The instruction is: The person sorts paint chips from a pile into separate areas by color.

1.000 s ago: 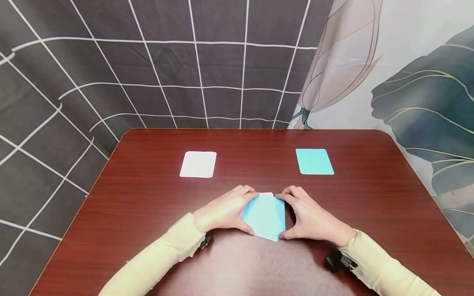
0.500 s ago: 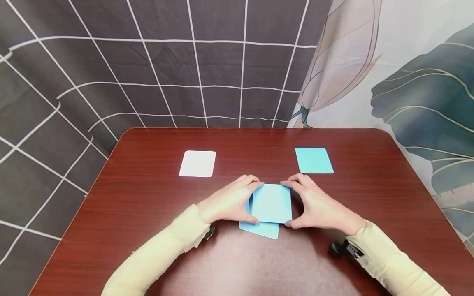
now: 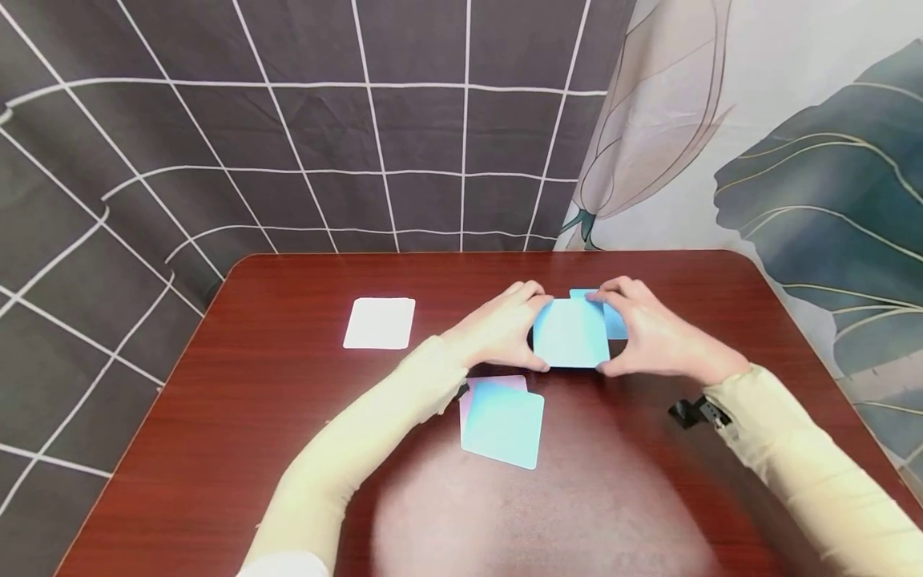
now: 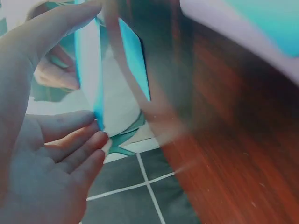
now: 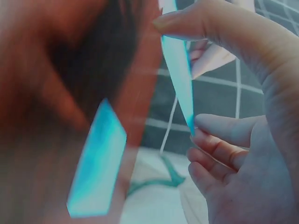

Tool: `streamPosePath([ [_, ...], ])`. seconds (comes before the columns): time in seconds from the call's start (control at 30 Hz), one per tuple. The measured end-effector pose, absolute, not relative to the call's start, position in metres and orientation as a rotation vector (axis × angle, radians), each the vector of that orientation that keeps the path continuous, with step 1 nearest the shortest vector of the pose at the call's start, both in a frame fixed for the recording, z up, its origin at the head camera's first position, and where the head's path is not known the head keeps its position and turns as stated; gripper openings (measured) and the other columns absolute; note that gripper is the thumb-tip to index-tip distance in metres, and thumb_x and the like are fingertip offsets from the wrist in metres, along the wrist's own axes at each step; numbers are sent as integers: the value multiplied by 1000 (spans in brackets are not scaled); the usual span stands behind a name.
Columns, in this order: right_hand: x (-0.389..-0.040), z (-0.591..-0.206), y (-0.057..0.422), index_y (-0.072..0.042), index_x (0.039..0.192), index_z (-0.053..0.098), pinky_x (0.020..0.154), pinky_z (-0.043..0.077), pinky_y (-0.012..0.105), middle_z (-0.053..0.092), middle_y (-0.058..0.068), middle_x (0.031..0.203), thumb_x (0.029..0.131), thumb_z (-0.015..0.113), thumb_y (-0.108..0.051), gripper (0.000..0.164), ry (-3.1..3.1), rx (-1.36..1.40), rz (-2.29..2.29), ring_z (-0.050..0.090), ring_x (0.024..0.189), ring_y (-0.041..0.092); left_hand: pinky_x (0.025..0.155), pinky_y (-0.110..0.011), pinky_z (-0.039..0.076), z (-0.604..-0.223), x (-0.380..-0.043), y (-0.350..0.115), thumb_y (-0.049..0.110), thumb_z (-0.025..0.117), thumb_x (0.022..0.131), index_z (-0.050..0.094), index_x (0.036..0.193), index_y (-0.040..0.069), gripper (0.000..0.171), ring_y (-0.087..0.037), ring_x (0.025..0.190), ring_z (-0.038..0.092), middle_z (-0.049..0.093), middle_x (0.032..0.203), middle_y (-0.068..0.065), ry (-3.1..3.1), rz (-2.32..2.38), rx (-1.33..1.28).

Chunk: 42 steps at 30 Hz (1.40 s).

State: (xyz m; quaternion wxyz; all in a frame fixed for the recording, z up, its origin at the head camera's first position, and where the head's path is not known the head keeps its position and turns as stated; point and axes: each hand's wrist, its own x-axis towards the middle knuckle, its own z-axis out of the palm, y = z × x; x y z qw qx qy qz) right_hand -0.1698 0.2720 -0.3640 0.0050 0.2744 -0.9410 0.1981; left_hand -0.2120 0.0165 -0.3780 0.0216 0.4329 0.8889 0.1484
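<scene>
My left hand (image 3: 502,328) and right hand (image 3: 652,336) pinch held card (image 3: 570,333), blue, by opposite edges, off table (image 3: 252,417); perhaps more than one, edges blurred. Behind held card, rightward: flat blue card (image 3: 616,324), partly hidden by right hand. Nearer me: light-blue card (image 3: 502,425) askew over pink card (image 3: 517,382). Well left: white card (image 3: 379,323).

Right grip (image 5: 257,163) pinching blue card (image 5: 179,65), second card (image 5: 98,163) apart on blurred reddish tabletop (image 5: 28,154)
</scene>
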Motion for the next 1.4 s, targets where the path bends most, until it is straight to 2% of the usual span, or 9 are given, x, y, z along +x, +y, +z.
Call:
streamPosePath([
  [0.3,-210,-365,307,14,131,54,88,47,52,49,24,121,55,94,-24,94,-3055,784,358,42,111,40,98,-17,38,-389,-246,81,54,84,74,52,144,4,92,-18,122,42,48,130,-4,2813,334,1271],
  [0.5,-229,-379,314,17,129,54,90,47,52,50,24,119,55,92,-28,95,-3134,804,192,43,110,40,100,-17,37,-399,-255,102,58,81,76,52,145,3,92,-19,121,43,48,132,-5,2798,226,1192],
  [0.67,-236,-381,314,14,128,55,90,48,53,50,22,119,55,93,-28,92,-3166,742,165,43,111,40,102,-20,36,-404,-259,107,57,79,80,50,146,3,90,-20,122,43,47,136,-7,2792,237,1115],
  [0.87,-239,-383,318,13,130,55,89,49,54,53,26,126,63,91,-29,87,-3290,684,192,50,109,40,103,-21,36,-410,-261,107,56,75,85,49,147,3,86,-20,124,45,49,140,-7,2724,309,1092],
  [1.07,-237,-383,324,13,132,55,92,49,58,53,29,130,66,90,-31,87,-3347,620,275,54,109,41,105,-20,35,-410,-262,104,53,76,85,48,149,3,86,-20,128,46,50,144,-8,2680,382,1123],
  [1.3,-231,-382,329,12,136,53,92,47,61,53,31,132,71,88,-33,86,-3304,555,385,54,110,42,111,-18,28,-408,-262,100,52,78,84,37,155,2,95,-20,140,38,40,156,-8,2642,467,1124],
  [1.4,-228,-376,328,10,138,52,97,44,64,53,30,135,77,86,-36,84,-3224,548,443,53,117,44,112,-19,27,-401,-264,94,55,80,82,36,156,4,100,-20,141,37,39,157,-8,2658,530,1143],
])
